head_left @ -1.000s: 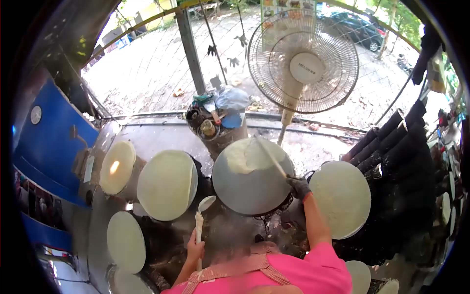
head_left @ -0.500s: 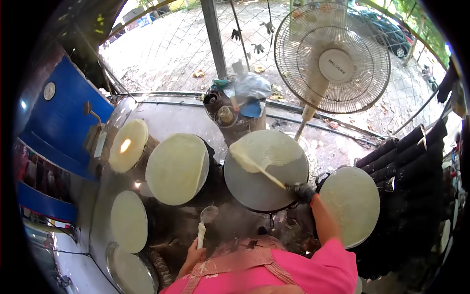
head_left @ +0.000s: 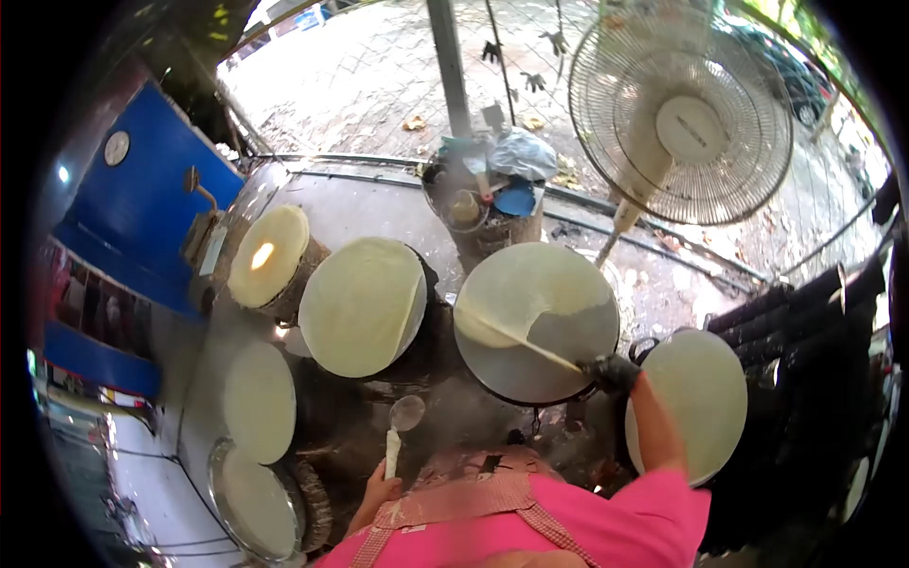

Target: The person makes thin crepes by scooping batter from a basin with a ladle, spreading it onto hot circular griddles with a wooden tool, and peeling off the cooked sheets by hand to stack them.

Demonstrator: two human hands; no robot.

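Note:
My right hand point(head_left: 614, 373), in a dark glove, is closed round the handle of a wooden batter spreader point(head_left: 540, 350). The spreader reaches left across a round griddle point(head_left: 589, 333), its far end resting in pale batter point(head_left: 530, 275). Batter coats the griddle's far and left parts; grey metal shows at the near right. Low in the view, my left hand point(head_left: 381, 490) grips the pale, batter-smeared handle of a ladle point(head_left: 407, 414). The ladle's round bowl points away from me, apart from the griddles.
More griddles bear pale rounds: one at left of centre point(head_left: 360, 308), one at far left point(head_left: 270, 256), two nearer left, and one at right point(head_left: 696, 407). A standing fan point(head_left: 686, 128) rises behind. Beyond the griddles is a cluttered stand point(head_left: 464, 210); dark stacked tiles point(head_left: 795, 379) lie right.
The spreader's far end has swept along the griddle's left side towards me, and batter covers more of that side. The whole view has shifted slightly. My left hand still holds the ladle.

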